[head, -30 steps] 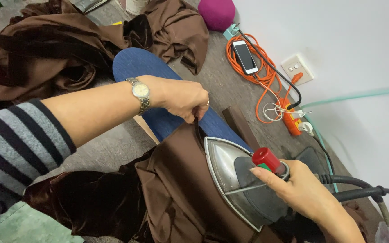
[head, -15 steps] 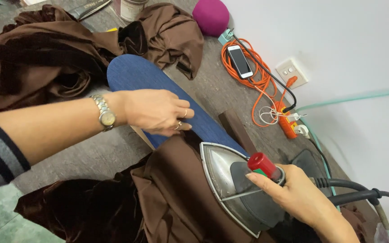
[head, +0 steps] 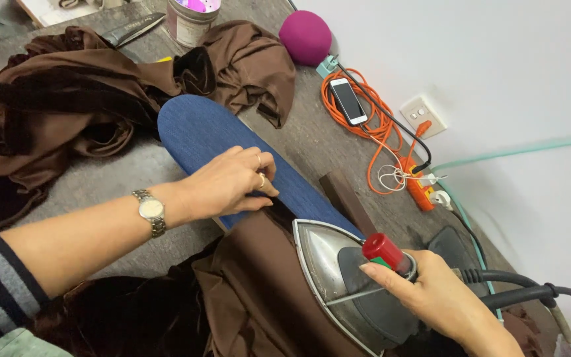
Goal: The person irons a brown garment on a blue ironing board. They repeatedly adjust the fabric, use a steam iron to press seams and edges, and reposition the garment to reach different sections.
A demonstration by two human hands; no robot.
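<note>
My right hand grips the handle of a grey steel iron with a red knob, its tip resting on brown fabric. That fabric is draped over the near end of a blue padded sleeve board. My left hand, with rings and a wristwatch, lies on the board, fingers pinching the fabric's edge just ahead of the iron's tip.
A heap of brown cloth lies at the left and back. Scissors, a tin and a magenta ball sit at the far edge. An orange cord, a phone and a wall socket are at the right.
My left hand shifted along the blue board and now pinches the fabric edge with flatter fingers. The iron stays on the brown fabric in my right hand.
</note>
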